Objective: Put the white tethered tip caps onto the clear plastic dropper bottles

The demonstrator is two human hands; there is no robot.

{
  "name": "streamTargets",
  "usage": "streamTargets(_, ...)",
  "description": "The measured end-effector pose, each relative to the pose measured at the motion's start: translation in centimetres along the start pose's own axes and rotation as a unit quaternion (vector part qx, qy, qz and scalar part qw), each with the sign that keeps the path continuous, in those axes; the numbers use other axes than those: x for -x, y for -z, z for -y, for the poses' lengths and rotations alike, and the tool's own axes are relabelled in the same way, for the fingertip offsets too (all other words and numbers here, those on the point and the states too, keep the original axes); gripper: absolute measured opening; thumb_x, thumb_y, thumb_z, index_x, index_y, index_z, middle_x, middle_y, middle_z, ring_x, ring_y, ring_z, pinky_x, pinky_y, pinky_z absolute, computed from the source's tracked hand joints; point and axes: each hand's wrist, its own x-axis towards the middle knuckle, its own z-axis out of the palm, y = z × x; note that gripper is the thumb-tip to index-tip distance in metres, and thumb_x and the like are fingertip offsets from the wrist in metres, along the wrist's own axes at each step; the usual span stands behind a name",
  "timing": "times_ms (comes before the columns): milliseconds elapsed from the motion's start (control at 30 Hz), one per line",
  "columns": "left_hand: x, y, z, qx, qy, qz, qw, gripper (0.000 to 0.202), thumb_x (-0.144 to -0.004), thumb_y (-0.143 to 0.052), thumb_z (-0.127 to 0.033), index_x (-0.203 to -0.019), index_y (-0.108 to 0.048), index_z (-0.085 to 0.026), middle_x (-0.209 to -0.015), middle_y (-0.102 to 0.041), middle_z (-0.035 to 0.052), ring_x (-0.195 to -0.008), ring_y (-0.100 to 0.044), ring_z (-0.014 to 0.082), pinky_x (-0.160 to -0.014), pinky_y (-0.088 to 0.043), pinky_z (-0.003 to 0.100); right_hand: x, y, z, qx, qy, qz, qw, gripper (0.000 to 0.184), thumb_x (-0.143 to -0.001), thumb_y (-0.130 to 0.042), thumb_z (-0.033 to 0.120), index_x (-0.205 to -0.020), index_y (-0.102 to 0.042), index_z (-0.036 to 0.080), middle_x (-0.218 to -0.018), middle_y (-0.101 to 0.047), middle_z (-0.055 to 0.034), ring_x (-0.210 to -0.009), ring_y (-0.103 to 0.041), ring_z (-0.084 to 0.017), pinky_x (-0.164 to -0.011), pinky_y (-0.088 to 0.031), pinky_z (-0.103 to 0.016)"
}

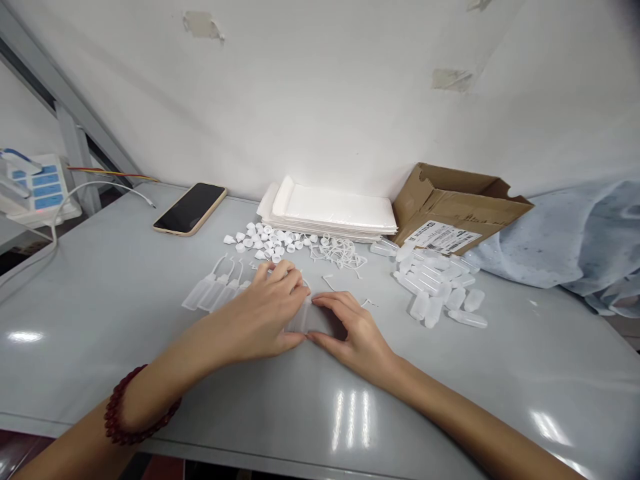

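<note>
Desk, grey, one, with a stack of white envelopes at its wall side as reference. Cardboard box, one, just right of the stack. Phone, one, left of the stack. Left hand, on the near side of the stack: fingers bent over the middle bottles, thumb at their lower end; firmness of hold cannot be told. Right hand, same side: spread in a wide C, thumb and fingertips at the bottles' right edge; whether it grips cannot be told. Middle bottles, translucent, between both hands, long axis toward the stack; left hand nearer, overlapping them. Loose bottles, near right of the stack. White caps and thin nozzles, just before the stack.
</note>
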Motion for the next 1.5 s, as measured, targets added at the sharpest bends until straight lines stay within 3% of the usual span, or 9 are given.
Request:
streamTargets(367, 0.2, 0.3, 0.1, 0.023, 0.002, 0.016, 1.0, 0.02, -0.079, -0.06, -0.031, -0.094, -0.057, -0.017, -0.095, -0.053, 0.0063, -0.096, -0.043, 0.0263, -0.083, -0.031, 0.041, 0.0, 0.2, 0.1, -0.004, -0.005, 0.004, 1.0, 0.039, -0.076, -0.072, 0.019, -0.112, -0.057, 0.014, -0.111, -0.063, -0.0135, -0.104, -0.058, -0.026, -0.089, -0.051, -0.043)
streamTargets(567, 0.0, 0.5, -0.2, 0.049, 0.007, 0.003, 0.999, 0.036, -0.083, -0.058, -0.047, -0.099, -0.058, -0.015, -0.096, -0.052, 0.0079, -0.098, -0.042, 0.0271, -0.086, -0.033, 0.045, 0.2, 0.8, 0.1, -0.003, 0.019, -0.02, 1.0, 0.038, -0.078, -0.07, 0.021, -0.114, -0.058, 0.017, -0.11, -0.065, -0.0118, -0.103, -0.059, -0.024, -0.086, -0.052, -0.039)
streamTargets(667, -0.1, 0.6, -0.3, 0.064, 0.013, -0.01, 0.998, 0.043, -0.084, -0.057, -0.051, -0.105, -0.058, -0.014, -0.098, -0.052, 0.0092, -0.1, -0.042, 0.0274, -0.087, -0.034, 0.045, 0.3, 2.3, 0.1, 0.014, 0.018, -0.068, 0.997, 0.029, -0.082, -0.065, 0.022, -0.111, -0.06, 0.02, -0.105, -0.067, -0.0089, -0.097, -0.062, -0.022, -0.078, -0.053, -0.035)
streamTargets(800, -0.3, 0.6, -0.3, 0.081, 0.022, -0.04, 0.996, 0.043, -0.086, -0.055, -0.049, -0.111, -0.057, -0.014, -0.103, -0.053, 0.0098, -0.104, -0.041, 0.0272, -0.089, -0.036, 0.045, 0.8, 5.8, -0.6, 0.092, -0.063, -0.193, 0.975, 0.011, -0.086, -0.058, 0.025, -0.094, -0.065, 0.02, -0.09, -0.07, -0.0053, -0.079, -0.063, -0.019, -0.067, -0.05, -0.031)
streamTargets(933, -1.5, 0.1, -0.3, 0.067, 0.002, -0.045, 0.997, 0.027, -0.093, -0.043, -0.031, -0.11, -0.057, -0.014, -0.105, -0.055, 0.0103, -0.106, -0.041, 0.0268, -0.089, -0.037, 0.044, 1.6, 9.5, -2.6, 0.137, -0.158, -0.217, 0.954, 0.017, -0.083, -0.058, 0.033, -0.084, -0.068, 0.019, -0.081, -0.071, -0.0056, -0.063, -0.058, -0.018, -0.052, -0.045, -0.028)
streamTargets(1067, -3.3, -0.6, -0.5, 0.014, -0.017, -0.03, 0.999, 0.03, -0.089, -0.033, -0.008, -0.103, -0.059, -0.012, -0.107, -0.056, 0.0118, -0.107, -0.042, 0.027, -0.089, -0.038, 0.044, 2.1, 12.4, -3.8, 0.173, -0.186, -0.124, 0.959, 0.017, -0.08, -0.054, 0.028, -0.086, -0.067, 0.02, -0.082, -0.071, -0.0045, -0.068, -0.062, -0.018, -0.06, -0.048, -0.03)
streamTargets(1267, -5.2, -0.7, -1.9, -0.03, -0.056, -0.041, 0.997, 0.025, -0.088, -0.038, -0.009, -0.093, -0.062, -0.013, -0.105, -0.057, 0.0125, -0.104, -0.044, 0.0277, -0.085, -0.04, 0.041, 3.0, 14.8, -3.5, 0.242, -0.217, 0.046, 0.945, 0.031, -0.071, -0.048, 0.012, -0.092, -0.068, 0.025, -0.092, -0.068, -0.0032, -0.079, -0.063, -0.021, -0.065, -0.05, -0.032)
streamTargets(1367, -5.9, -0.6, -2.9, -0.033, -0.058, -0.03, 0.997, 0.021, -0.089, -0.041, -0.013, -0.085, -0.062, -0.012, -0.093, -0.058, 0.0128, -0.094, -0.048, 0.0269, -0.077, -0.041, 0.038, 3.5, 14.8, -3.5, 0.24, -0.203, 0.078, 0.946, 0.038, -0.068, -0.046, 0.008, -0.094, -0.068, 0.026, -0.093, -0.066, -0.0034, -0.083, -0.063, -0.022, -0.068, -0.05, -0.034)
streamTargets(1500, -6.9, -1.1, -3.6, -0.039, -0.015, -0.025, 0.999, 0.022, -0.086, -0.045, -0.014, -0.071, -0.062, -0.012, -0.075, -0.058, 0.0129, -0.085, -0.05, 0.0289, -0.068, -0.04, 0.038, 3.7, 14.3, -3.8, 0.227, -0.163, 0.066, 0.958, 0.04, -0.065, -0.046, 0.004, -0.09, -0.068, 0.027, -0.089, -0.066, -0.0031, -0.083, -0.063, -0.024, -0.069, -0.05, -0.035)
